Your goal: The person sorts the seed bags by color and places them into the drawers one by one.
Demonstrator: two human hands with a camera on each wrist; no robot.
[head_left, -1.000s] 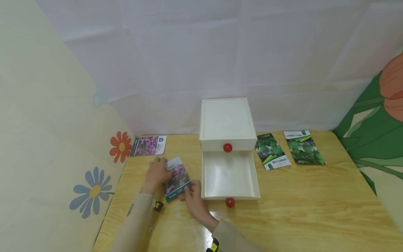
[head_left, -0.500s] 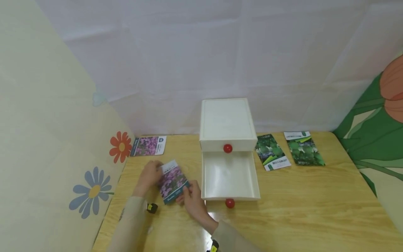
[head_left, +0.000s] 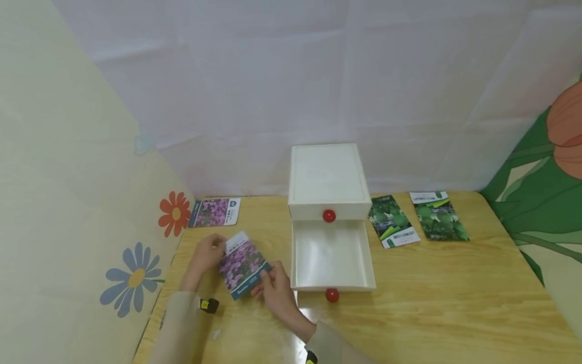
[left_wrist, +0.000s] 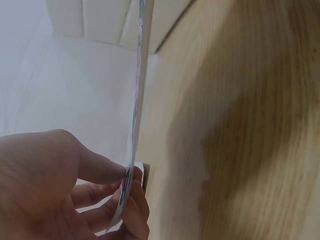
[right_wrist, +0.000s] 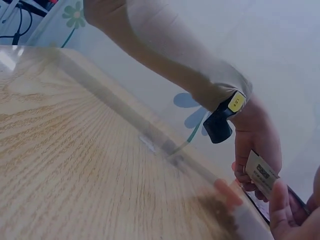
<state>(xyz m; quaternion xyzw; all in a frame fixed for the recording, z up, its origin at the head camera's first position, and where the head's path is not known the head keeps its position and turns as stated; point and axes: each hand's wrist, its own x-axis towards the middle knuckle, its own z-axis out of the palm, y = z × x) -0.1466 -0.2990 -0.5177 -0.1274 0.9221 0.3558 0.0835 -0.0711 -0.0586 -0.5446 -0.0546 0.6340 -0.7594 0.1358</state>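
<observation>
Pinching purple-flower packet (head_left: pixel 244 265) left of white drawer box (head_left: pixel 329 174), by closely curled fingers of left hand (head_left: pixel 205 255) and right hand (head_left: pixel 277 293); could bend it by pulling unevenly.

Left hand (head_left: pixel 204 255) and right hand (head_left: pixel 276 292) pinch, fingers (left_wrist: pixel 135 215) curled; 2 sleeved forearms (head_left: pixel 177 321) apart.

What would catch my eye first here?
Probably the white box at the back of the table, with two red knobs and its lower drawer open. Left of it, the left hand and right hand hold a purple packet; two green packets lie to the box's right.
</observation>
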